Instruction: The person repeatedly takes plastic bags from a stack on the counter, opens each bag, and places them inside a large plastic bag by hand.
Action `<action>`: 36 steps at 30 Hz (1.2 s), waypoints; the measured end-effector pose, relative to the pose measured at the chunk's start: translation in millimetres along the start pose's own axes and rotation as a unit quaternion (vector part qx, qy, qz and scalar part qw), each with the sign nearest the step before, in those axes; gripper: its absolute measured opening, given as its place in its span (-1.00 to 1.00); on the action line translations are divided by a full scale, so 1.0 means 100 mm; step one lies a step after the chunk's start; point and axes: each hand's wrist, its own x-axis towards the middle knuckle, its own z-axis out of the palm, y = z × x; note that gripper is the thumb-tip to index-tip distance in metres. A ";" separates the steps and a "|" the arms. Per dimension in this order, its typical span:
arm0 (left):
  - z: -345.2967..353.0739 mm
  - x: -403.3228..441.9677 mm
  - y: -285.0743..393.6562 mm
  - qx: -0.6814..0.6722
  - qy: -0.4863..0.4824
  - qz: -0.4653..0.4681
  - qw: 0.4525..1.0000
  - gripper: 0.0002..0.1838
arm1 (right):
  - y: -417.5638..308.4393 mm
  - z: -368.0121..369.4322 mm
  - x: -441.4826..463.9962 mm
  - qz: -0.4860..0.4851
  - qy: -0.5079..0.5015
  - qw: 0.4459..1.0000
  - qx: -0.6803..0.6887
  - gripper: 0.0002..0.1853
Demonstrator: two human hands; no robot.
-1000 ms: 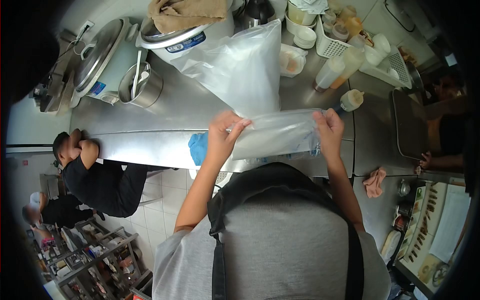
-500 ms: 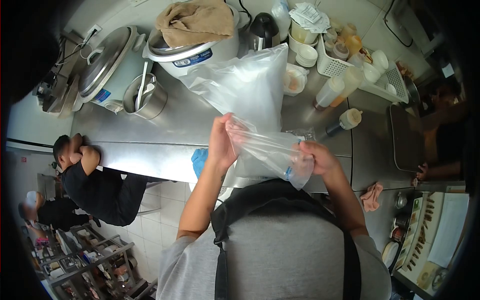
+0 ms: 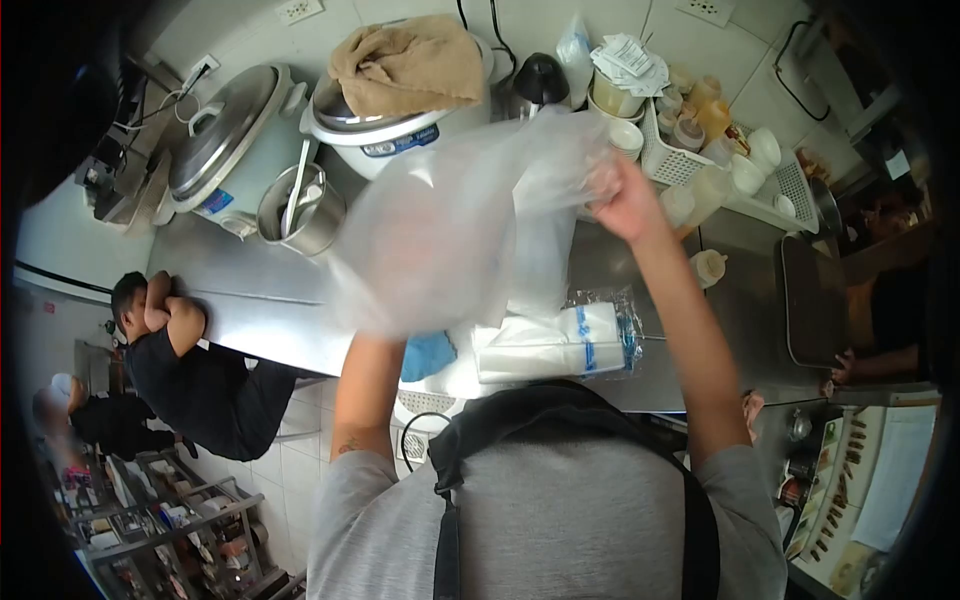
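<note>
A thin, translucent plastic bag (image 3: 450, 230) is spread out in front of me, smeared by motion. My right hand (image 3: 628, 200) is closed on its upper right corner, raised above the counter. My left hand (image 3: 405, 235) shows only as a faint blur through the plastic, so its fingers cannot be made out. Behind the bag's right part stands another filmy plastic bag (image 3: 545, 260). Close to my body lies a pack of folded plastic bags (image 3: 545, 345) in a clear wrapper with blue print. A blue cloth (image 3: 428, 357) is beside the pack.
Two rice cookers (image 3: 225, 140) (image 3: 385, 145) stand at the back left, one topped by a brown cloth (image 3: 405, 65). A metal pot (image 3: 300, 215) holds utensils. Right of centre are squeeze bottles (image 3: 709, 266) and a white basket (image 3: 675, 155). A person (image 3: 205, 375) leans at the counter's left.
My right hand has risen and moved away from my body, stretching the bag upward. My left hand has gone behind the plastic. The pack of bags is now uncovered.
</note>
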 end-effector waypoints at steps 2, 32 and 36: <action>-0.60 0.21 -0.10 -0.060 -0.128 -0.061 0.988 -0.69 | 0.16 -0.30 0.08 0.008 0.118 0.993 -0.022 -0.79; -0.90 -0.14 -1.55 0.908 0.172 0.142 0.354 -0.68 | 1.52 -1.22 -0.78 -0.084 0.350 0.607 -0.708 -0.56; -0.83 0.00 -1.51 0.876 0.134 0.305 0.348 -0.65 | 1.45 -1.33 -0.73 -0.074 0.298 0.579 -0.756 -0.53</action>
